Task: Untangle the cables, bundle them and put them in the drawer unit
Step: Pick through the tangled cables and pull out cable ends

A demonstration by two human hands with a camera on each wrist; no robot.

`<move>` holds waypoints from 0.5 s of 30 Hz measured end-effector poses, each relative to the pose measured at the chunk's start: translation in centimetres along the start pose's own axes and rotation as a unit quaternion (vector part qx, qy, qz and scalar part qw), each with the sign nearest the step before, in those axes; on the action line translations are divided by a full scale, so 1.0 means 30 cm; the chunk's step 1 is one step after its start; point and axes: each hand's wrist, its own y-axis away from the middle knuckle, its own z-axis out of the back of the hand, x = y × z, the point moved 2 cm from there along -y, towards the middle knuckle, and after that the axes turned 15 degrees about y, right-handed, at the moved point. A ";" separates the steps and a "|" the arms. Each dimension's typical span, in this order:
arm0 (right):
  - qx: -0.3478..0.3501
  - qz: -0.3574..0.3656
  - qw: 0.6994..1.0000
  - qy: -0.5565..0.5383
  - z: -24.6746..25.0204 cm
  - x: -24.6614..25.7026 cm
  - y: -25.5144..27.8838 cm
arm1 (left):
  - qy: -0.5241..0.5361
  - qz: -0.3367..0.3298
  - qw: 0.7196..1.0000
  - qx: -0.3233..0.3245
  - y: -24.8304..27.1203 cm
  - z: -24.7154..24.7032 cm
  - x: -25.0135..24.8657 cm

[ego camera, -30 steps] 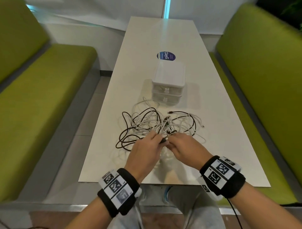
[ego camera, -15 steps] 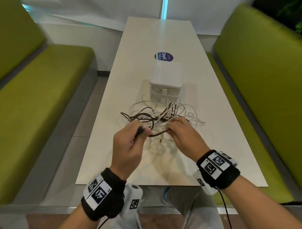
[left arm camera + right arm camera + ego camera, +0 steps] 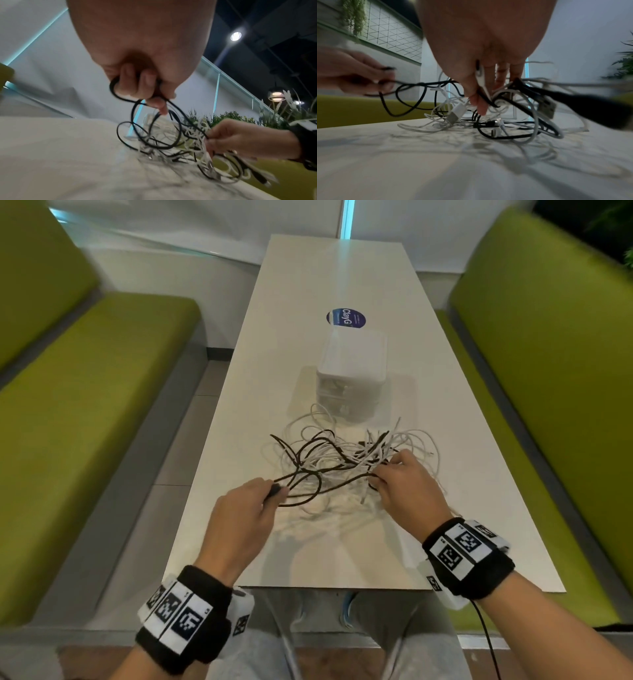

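A tangle of black and white cables point(image 3: 346, 457) lies on the white table point(image 3: 325, 285), partly lifted off it. My left hand point(image 3: 260, 501) pinches the end of a black cable point(image 3: 145, 102) and holds it out to the left of the heap. My right hand point(image 3: 397, 477) grips a bunch of white and black cables point(image 3: 488, 97) at the heap's right side. The black cable point(image 3: 329, 487) runs slack between the two hands. Behind the heap stands the white drawer unit point(image 3: 352, 371), its drawers closed.
A round blue sticker point(image 3: 346, 318) sits on the table beyond the drawer unit. Green benches point(image 3: 85, 405) point(image 3: 548, 354) flank the table on both sides. The table's near edge point(image 3: 342, 588) is just in front of my wrists.
My left hand has drawn the black cable's end away to the left and nearer me. The right hand has moved right with the bunch. The hands are now farther apart.
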 end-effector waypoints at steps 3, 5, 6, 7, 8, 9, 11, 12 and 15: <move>0.005 0.006 1.000 0.030 -0.020 -0.004 0.010 | 0.053 -0.064 0.987 -0.135 0.009 0.106 -0.059; 0.001 0.016 0.999 0.043 -0.029 -0.004 0.017 | 0.076 -0.076 0.974 -0.200 0.013 0.169 -0.092; 0.003 0.017 0.999 0.044 -0.031 -0.005 0.019 | 0.080 -0.067 0.972 -0.212 0.013 0.187 -0.097; 0.008 0.019 0.999 0.044 -0.032 -0.004 0.019 | 0.075 -0.054 0.974 -0.209 0.009 0.193 -0.092; 0.013 0.023 0.999 0.041 -0.030 -0.001 0.017 | 0.065 -0.040 0.978 -0.193 0.005 0.190 -0.088; 0.018 0.029 0.999 0.037 -0.026 0.004 0.016 | 0.052 -0.034 0.984 -0.170 0.004 0.178 -0.083; 0.009 0.047 0.998 0.048 -0.012 0.026 0.015 | 0.043 -0.048 0.990 -0.128 0.008 0.136 -0.089; -0.003 0.056 0.997 0.062 -0.003 0.041 0.016 | 0.052 -0.061 0.991 -0.111 0.010 0.110 -0.103; -0.024 0.071 0.994 0.080 0.011 0.081 0.022 | 0.066 -0.100 0.991 -0.054 0.013 0.016 -0.158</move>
